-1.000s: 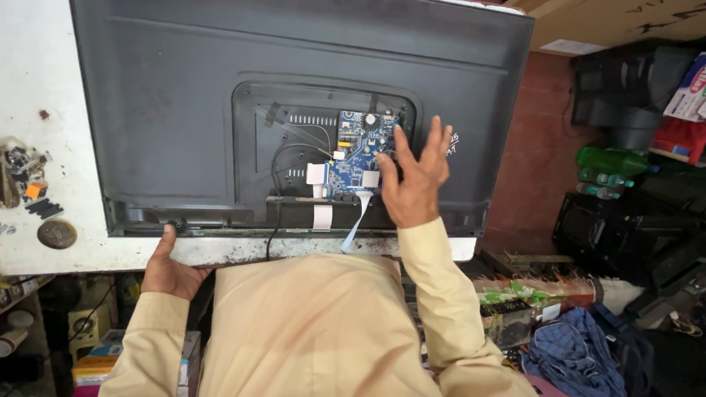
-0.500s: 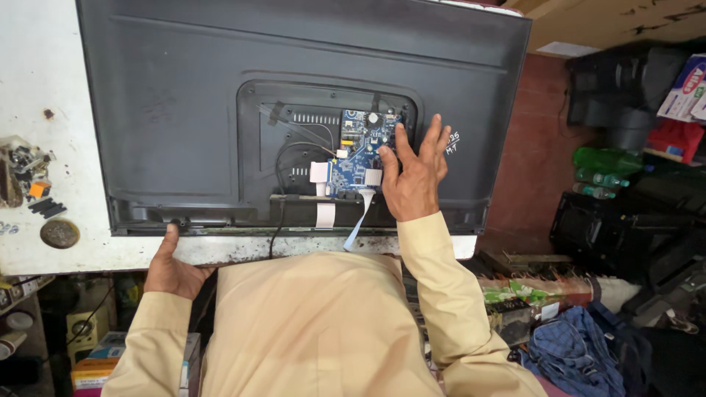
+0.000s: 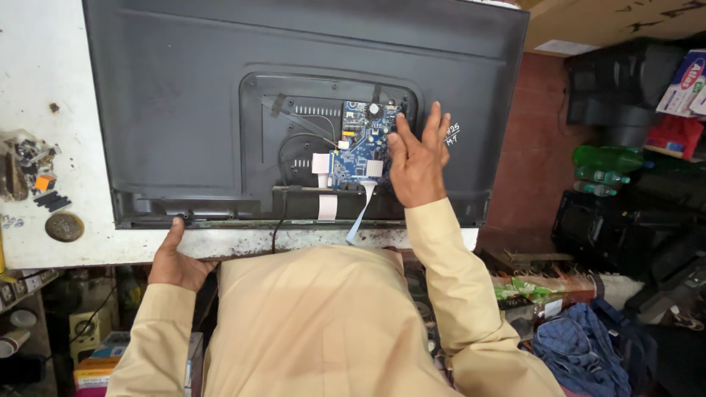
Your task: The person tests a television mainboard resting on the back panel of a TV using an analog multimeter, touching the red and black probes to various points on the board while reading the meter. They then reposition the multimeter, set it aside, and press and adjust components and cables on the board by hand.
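The right hand (image 3: 417,163) conceals the blue circuit board's (image 3: 360,144) right edge, the left hand's (image 3: 175,259) fingers are hidden beneath the white bench edge (image 3: 243,241), and small parts (image 3: 33,173) far left of it are indistinct.

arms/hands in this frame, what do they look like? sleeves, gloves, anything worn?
Both arms are in long, loose sleeves of a plain beige shirt, with buttonless-looking cuffs ending at the wrists. The left hand and right hand are bare: no gloves, and no watch, ring or wrist strap that I can make out. No markings or patterns show on the fabric.
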